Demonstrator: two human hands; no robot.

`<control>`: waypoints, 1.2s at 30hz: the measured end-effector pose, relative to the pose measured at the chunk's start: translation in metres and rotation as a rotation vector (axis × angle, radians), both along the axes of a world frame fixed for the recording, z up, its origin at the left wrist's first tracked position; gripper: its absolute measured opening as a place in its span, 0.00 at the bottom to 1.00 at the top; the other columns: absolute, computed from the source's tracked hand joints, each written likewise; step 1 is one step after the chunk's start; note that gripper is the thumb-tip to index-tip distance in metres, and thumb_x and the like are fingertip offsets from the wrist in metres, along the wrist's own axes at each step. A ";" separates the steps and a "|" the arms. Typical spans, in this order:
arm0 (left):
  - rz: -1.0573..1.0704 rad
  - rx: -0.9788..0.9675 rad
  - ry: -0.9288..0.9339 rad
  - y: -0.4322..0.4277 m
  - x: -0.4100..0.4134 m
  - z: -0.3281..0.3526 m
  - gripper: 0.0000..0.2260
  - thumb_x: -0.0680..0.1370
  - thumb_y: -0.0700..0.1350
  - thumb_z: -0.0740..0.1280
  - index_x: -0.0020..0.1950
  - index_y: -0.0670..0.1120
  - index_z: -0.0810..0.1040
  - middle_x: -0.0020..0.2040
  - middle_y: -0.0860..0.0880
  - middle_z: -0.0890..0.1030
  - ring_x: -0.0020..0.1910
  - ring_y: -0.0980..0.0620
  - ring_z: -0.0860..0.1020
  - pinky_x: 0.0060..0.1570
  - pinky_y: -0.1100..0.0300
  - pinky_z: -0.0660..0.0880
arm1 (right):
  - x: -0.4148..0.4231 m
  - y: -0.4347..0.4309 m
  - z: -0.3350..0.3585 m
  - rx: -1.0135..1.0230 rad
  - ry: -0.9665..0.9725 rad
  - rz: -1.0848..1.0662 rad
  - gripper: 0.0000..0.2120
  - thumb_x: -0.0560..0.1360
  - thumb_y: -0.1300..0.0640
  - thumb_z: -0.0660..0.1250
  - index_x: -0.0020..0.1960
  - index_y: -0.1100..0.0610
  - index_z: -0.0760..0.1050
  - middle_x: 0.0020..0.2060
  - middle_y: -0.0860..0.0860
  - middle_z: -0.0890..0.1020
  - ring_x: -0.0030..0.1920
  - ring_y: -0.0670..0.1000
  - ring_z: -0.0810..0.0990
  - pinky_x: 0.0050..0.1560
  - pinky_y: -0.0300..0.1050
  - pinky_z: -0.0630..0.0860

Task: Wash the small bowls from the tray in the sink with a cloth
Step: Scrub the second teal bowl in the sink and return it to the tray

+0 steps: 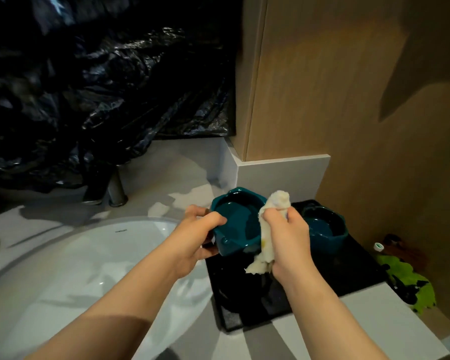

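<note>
head view: left hand (200, 229) grips the near-left rim of a tilted teal bowl (240, 222), held over the left edge of the black tray (335, 281) — right hand (289, 235) is fisted round a white cloth (264, 245) at the bowl's right rim. second bowl (325, 227) sits on the tray's far right; sink (89, 268) lies left.

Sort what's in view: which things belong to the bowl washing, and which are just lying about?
Job: bowl in left hand, cloth in right hand, second bowl on tray, sink.
Lying about: black plastic, green object, white cap.
</note>
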State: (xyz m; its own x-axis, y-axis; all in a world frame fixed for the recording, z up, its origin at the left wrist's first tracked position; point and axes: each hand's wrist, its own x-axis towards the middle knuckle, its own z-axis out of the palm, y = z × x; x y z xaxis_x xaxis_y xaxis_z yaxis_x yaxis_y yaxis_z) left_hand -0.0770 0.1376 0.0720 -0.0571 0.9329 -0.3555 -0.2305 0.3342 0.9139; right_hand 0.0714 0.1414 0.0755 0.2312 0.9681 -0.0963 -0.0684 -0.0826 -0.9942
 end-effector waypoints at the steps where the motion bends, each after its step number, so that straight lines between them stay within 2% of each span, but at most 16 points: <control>1: 0.022 -0.004 -0.034 -0.008 -0.014 -0.001 0.07 0.76 0.37 0.65 0.49 0.45 0.68 0.51 0.41 0.76 0.49 0.44 0.77 0.47 0.45 0.79 | -0.014 -0.002 -0.001 -0.013 0.008 0.035 0.01 0.70 0.59 0.65 0.40 0.54 0.76 0.41 0.55 0.79 0.44 0.56 0.79 0.47 0.52 0.76; 3: 0.076 -0.014 -0.078 -0.021 -0.042 -0.003 0.09 0.77 0.37 0.65 0.54 0.43 0.68 0.54 0.39 0.77 0.51 0.41 0.80 0.48 0.41 0.79 | -0.043 -0.004 -0.004 -0.044 0.018 0.113 0.02 0.70 0.59 0.66 0.41 0.53 0.76 0.42 0.56 0.80 0.45 0.57 0.80 0.49 0.53 0.77; 6: 0.202 -0.040 -0.045 -0.035 -0.085 -0.008 0.12 0.76 0.37 0.66 0.58 0.40 0.71 0.53 0.38 0.81 0.49 0.40 0.82 0.46 0.45 0.80 | -0.082 -0.003 -0.009 -0.105 0.038 0.260 0.02 0.71 0.58 0.66 0.43 0.52 0.76 0.46 0.57 0.80 0.49 0.58 0.80 0.54 0.57 0.77; 9: 0.323 -0.073 -0.009 -0.045 -0.121 -0.012 0.13 0.75 0.39 0.69 0.57 0.38 0.75 0.51 0.38 0.83 0.49 0.40 0.82 0.51 0.45 0.79 | -0.115 0.001 -0.016 -0.131 0.093 0.357 0.02 0.75 0.58 0.64 0.47 0.54 0.75 0.46 0.55 0.80 0.47 0.54 0.79 0.51 0.52 0.77; 11: 0.398 -0.048 0.058 -0.050 -0.140 -0.012 0.10 0.74 0.39 0.70 0.54 0.38 0.77 0.50 0.38 0.83 0.48 0.40 0.82 0.52 0.46 0.79 | -0.137 0.006 -0.023 -0.162 0.152 0.367 0.06 0.77 0.56 0.62 0.52 0.56 0.75 0.46 0.56 0.81 0.47 0.55 0.80 0.49 0.49 0.77; 13: 0.446 0.042 0.255 -0.054 -0.153 -0.011 0.07 0.73 0.39 0.71 0.50 0.41 0.78 0.45 0.40 0.84 0.44 0.42 0.82 0.50 0.48 0.80 | -0.156 0.009 -0.027 -0.225 0.215 0.375 0.11 0.78 0.54 0.61 0.57 0.57 0.75 0.49 0.59 0.81 0.50 0.59 0.80 0.53 0.53 0.77; 16: 0.458 0.225 0.614 -0.060 -0.169 -0.003 0.13 0.64 0.46 0.74 0.46 0.54 0.77 0.41 0.52 0.84 0.42 0.52 0.83 0.47 0.51 0.81 | -0.170 0.014 -0.032 -0.297 0.314 0.389 0.14 0.78 0.52 0.61 0.60 0.56 0.74 0.51 0.59 0.82 0.52 0.60 0.80 0.58 0.57 0.76; 19: 0.371 0.376 0.873 -0.063 -0.179 0.005 0.22 0.64 0.45 0.75 0.51 0.60 0.71 0.44 0.60 0.80 0.44 0.62 0.80 0.45 0.70 0.76 | -0.168 0.017 -0.034 -0.300 0.316 0.401 0.11 0.79 0.51 0.60 0.58 0.54 0.74 0.47 0.55 0.82 0.47 0.56 0.80 0.49 0.50 0.77; 21: 0.321 0.477 1.014 -0.062 -0.184 0.007 0.26 0.63 0.45 0.75 0.57 0.58 0.69 0.49 0.63 0.74 0.49 0.64 0.76 0.45 0.77 0.70 | -0.165 0.018 -0.035 -0.307 0.311 0.402 0.11 0.78 0.51 0.60 0.59 0.53 0.74 0.49 0.56 0.82 0.49 0.57 0.80 0.51 0.51 0.77; 24: 0.191 0.580 1.182 -0.058 -0.191 0.007 0.30 0.60 0.47 0.70 0.62 0.50 0.71 0.50 0.62 0.69 0.49 0.63 0.72 0.46 0.77 0.67 | -0.161 0.017 -0.034 -0.317 0.297 0.397 0.12 0.78 0.52 0.61 0.59 0.55 0.74 0.50 0.58 0.82 0.51 0.59 0.80 0.53 0.52 0.76; 27: 0.102 0.724 1.414 -0.057 -0.194 0.003 0.31 0.59 0.45 0.70 0.61 0.51 0.70 0.48 0.54 0.72 0.47 0.59 0.69 0.43 0.72 0.67 | -0.160 0.016 -0.034 -0.319 0.310 0.410 0.12 0.78 0.52 0.61 0.58 0.55 0.74 0.48 0.58 0.81 0.48 0.57 0.80 0.47 0.48 0.76; 29: 0.079 0.781 1.556 -0.055 -0.193 0.000 0.31 0.58 0.43 0.70 0.61 0.49 0.68 0.46 0.50 0.75 0.47 0.56 0.69 0.46 0.70 0.66 | -0.160 0.016 -0.032 -0.312 0.312 0.412 0.11 0.78 0.52 0.61 0.58 0.54 0.73 0.47 0.57 0.81 0.47 0.57 0.80 0.46 0.47 0.76; 31: 0.093 0.811 1.594 -0.054 -0.194 -0.001 0.31 0.59 0.43 0.70 0.61 0.48 0.68 0.45 0.49 0.76 0.47 0.55 0.69 0.47 0.68 0.66 | -0.160 0.014 -0.030 -0.310 0.322 0.414 0.11 0.78 0.52 0.61 0.58 0.53 0.73 0.48 0.57 0.81 0.48 0.57 0.80 0.48 0.48 0.76; 33: 0.127 0.815 1.548 -0.054 -0.192 0.001 0.30 0.59 0.43 0.70 0.61 0.50 0.68 0.46 0.49 0.76 0.47 0.55 0.70 0.44 0.69 0.68 | -0.160 0.011 -0.028 -0.319 0.337 0.422 0.12 0.78 0.51 0.61 0.59 0.53 0.72 0.49 0.56 0.81 0.48 0.56 0.80 0.48 0.48 0.76; 36: 0.204 0.687 1.286 -0.058 -0.182 0.006 0.30 0.60 0.45 0.69 0.62 0.54 0.69 0.50 0.54 0.73 0.51 0.57 0.71 0.46 0.67 0.70 | -0.158 0.005 -0.025 -0.330 0.345 0.447 0.14 0.79 0.50 0.60 0.62 0.53 0.72 0.49 0.55 0.82 0.49 0.55 0.81 0.49 0.49 0.77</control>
